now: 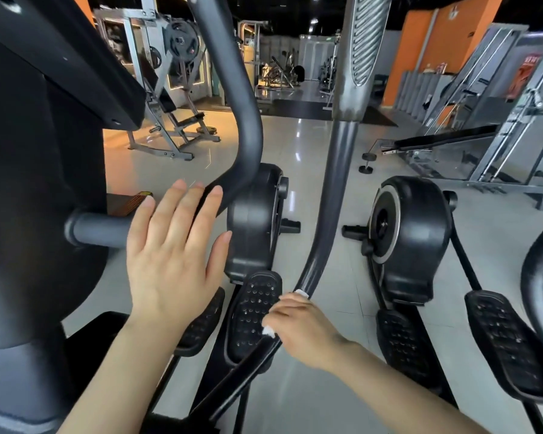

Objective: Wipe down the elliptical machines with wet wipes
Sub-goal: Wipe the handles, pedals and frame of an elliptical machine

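My right hand (298, 330) has its fingers curled tight round the bar (318, 245), clamped on a white wipe (268, 332) pressed against the metal. Only scraps of the wipe show: one bit below the fingers, near the knuckles, and another peeking out above them, against the bar. The bar runs up and away from those fingers to a ribbed grip (362, 36) far above, and down past them toward the frame below.

My left hand (173, 255) is flat and open, fingers straight and slightly apart, holding nothing. Its fingertips reach the curved handle (242, 98) that bends down in front of them; whether they touch it or only overlap it I cannot tell. A short stub (98, 228) sticks out just left of those fingers, from the big dark console (38, 151).

Between my two hands lie the pedals (251, 311), the nearer one just left of the right fingers. Beyond the left fingertips sits the black flywheel housing (254, 220). Well to the right of the right fingers stands a second elliptical (405, 233) with its own pedals. Far past all my fingers, on the glossy floor (311, 145), are a bench (445, 139) and a plate rack (170, 89), with orange walls (433, 48) behind.
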